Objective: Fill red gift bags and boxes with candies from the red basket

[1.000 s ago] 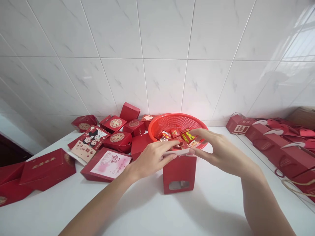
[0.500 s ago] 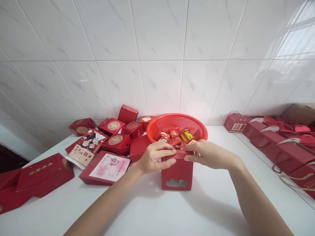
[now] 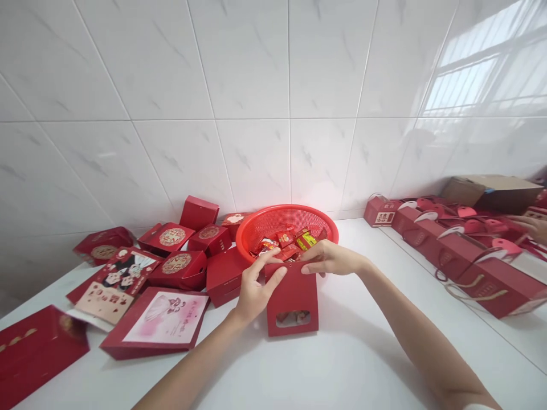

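A red gift box (image 3: 292, 296) stands upright on the white table, and wrapped pieces show through the clear window low on its front. My left hand (image 3: 256, 286) pinches the upper left edge of this box between thumb and fingers. At the top right corner my right hand (image 3: 331, 259) grips it, thumb in front and the other fingers behind, partly hidden. Just behind the box sits a red plastic basket (image 3: 290, 212) with wrapped candies (image 3: 285, 242) in it.
Several red gift boxes (image 3: 177, 267) lie to the left, one with a pink-and-white picture (image 3: 164, 316). A row of red handled boxes (image 3: 457, 256) runs along the right. Beyond it are a cardboard box (image 3: 465, 188) and another person's hand (image 3: 532, 229).
The view has turned to the right, bringing another person's hand in at the right edge. My hands now hold the box's upper edges, and its flat front shows more fully.
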A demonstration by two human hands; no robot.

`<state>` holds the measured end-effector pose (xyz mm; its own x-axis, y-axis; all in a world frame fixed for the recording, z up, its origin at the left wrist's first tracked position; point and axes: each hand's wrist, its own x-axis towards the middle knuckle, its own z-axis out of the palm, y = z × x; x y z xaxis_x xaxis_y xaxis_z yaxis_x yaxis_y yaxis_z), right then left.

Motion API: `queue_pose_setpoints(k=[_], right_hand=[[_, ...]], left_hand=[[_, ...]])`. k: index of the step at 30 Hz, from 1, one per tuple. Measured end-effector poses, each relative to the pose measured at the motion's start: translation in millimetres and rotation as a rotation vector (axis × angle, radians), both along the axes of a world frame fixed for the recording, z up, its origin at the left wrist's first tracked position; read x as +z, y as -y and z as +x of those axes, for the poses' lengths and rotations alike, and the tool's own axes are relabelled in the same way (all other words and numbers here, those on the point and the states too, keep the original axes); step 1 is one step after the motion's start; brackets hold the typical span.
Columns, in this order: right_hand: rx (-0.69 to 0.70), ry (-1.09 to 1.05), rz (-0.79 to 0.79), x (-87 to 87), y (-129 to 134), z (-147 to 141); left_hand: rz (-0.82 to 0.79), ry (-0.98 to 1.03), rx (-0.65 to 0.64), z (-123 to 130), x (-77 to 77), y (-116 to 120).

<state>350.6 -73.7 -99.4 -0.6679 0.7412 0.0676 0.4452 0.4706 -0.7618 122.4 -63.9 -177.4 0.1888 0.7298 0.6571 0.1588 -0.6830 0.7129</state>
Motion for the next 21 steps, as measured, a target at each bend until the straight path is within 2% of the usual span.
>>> queue_pose_setpoints(k=[2,4,6,8,10,13,16,18,21], right_hand=[[-0.059,-0.036,0.069,-0.6,11,11],[-0.147,-0.034,0.108,8.3,29,32],[-0.372,-0.054,0.167,23.6,49,64],[-0.664,-0.189,0.280,38.2,65,98],[-0.945,-0.322,0.382,45.4,75,129],[-1.266,-0.454,0.472,38.9,80,159],[-1.478,-0.553,0.592,22.6,81,176],[-1.569,-0.647,0.701,14.9,82,184],[-1.617,-0.796,0.917,15.4,87,195]], left_hand=[[-0.015,0.023,-0.079,-2,-4.6,-1],[0.008,0.034,-0.178,-4,-7.4,-2],[0.050,0.006,-0.217,-5,-7.6,-2],[0.108,-0.067,-0.182,-4,-6.0,-1],[0.193,-0.158,-0.137,-2,-4.2,0],[0.346,-0.248,-0.093,2,-5.2,2],[0.518,-0.308,-0.034,7,-13.3,9],[0.614,-0.346,-0.044,12,-21.5,18],[0.643,-0.373,-0.208,20,-33.7,31]])
